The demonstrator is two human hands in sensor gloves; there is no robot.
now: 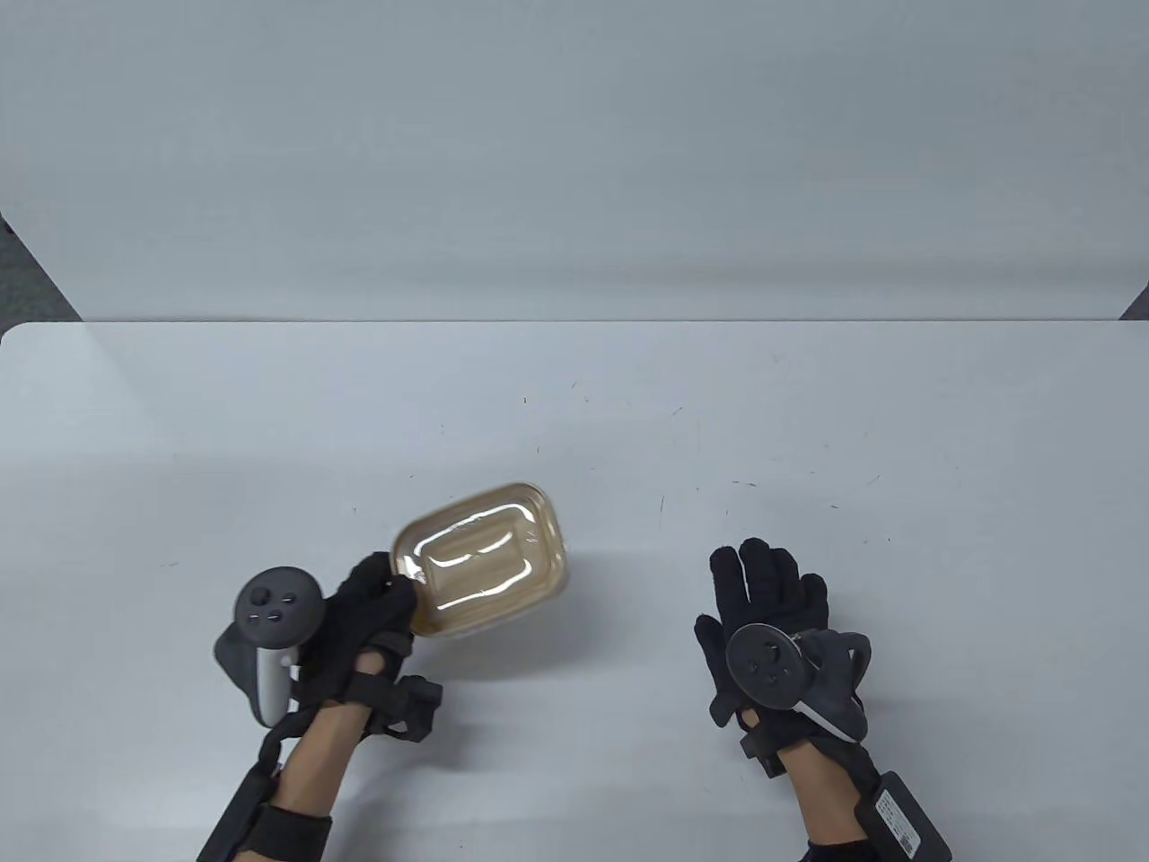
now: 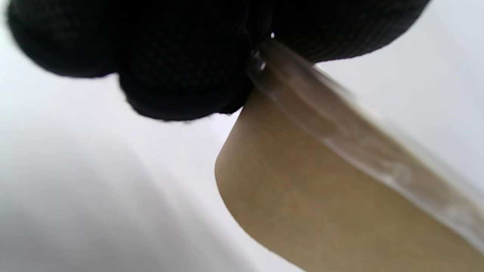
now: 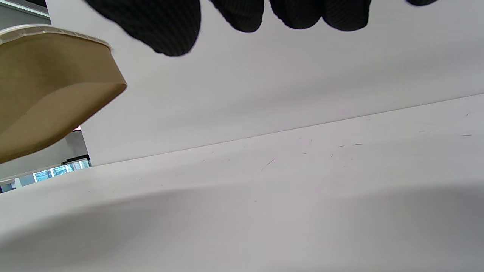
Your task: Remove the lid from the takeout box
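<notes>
A tan takeout box [image 1: 485, 561] with a clear plastic lid [image 1: 476, 552] on it is held above the table, left of centre. My left hand [image 1: 372, 597] pinches its near-left corner at the rim. The left wrist view shows my fingers [image 2: 181, 68] on the clear lid's edge [image 2: 340, 132] above the tan wall [image 2: 302, 196]. My right hand [image 1: 763, 593] is open and empty, fingers spread above the table to the right of the box. The right wrist view shows the box [image 3: 53, 87] lifted off the table at the left.
The white table [image 1: 628, 422] bears only small scuff marks. A white wall panel [image 1: 574, 153] stands behind its far edge.
</notes>
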